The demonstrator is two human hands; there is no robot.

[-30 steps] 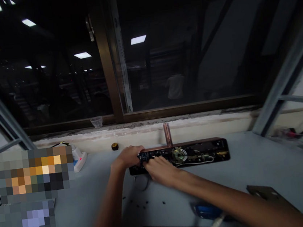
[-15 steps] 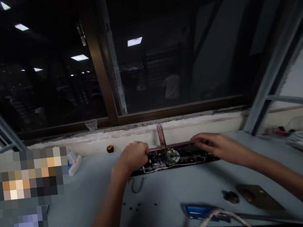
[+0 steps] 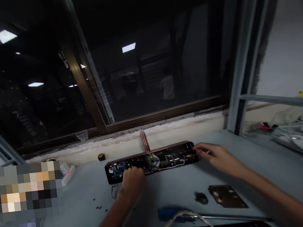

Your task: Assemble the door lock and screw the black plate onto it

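Observation:
A long copper-edged lock body [image 3: 157,160] lies open side up on the grey table [image 3: 256,167], its circuit board, wires and round mechanism showing; a copper handle stub [image 3: 144,140] sticks up behind it. My left hand [image 3: 133,179] rests against its front edge near the left half, fingers curled, with nothing visibly held. My right hand [image 3: 218,156] lies at the lock's right end, fingertips touching it, fingers loosely stretched.
A brown metal plate [image 3: 226,196] and a small dark round part [image 3: 201,197] lie in front right. A blue-handled tool [image 3: 176,214] and a white cable [image 3: 191,218] lie near the front edge. Small screws [image 3: 99,207], a brass knob [image 3: 101,156], a plastic cup [image 3: 82,136] on the sill.
My right hand left the lock's left end and moved to its right end. My left hand slid from the left end to the front edge. The view swung left and down.

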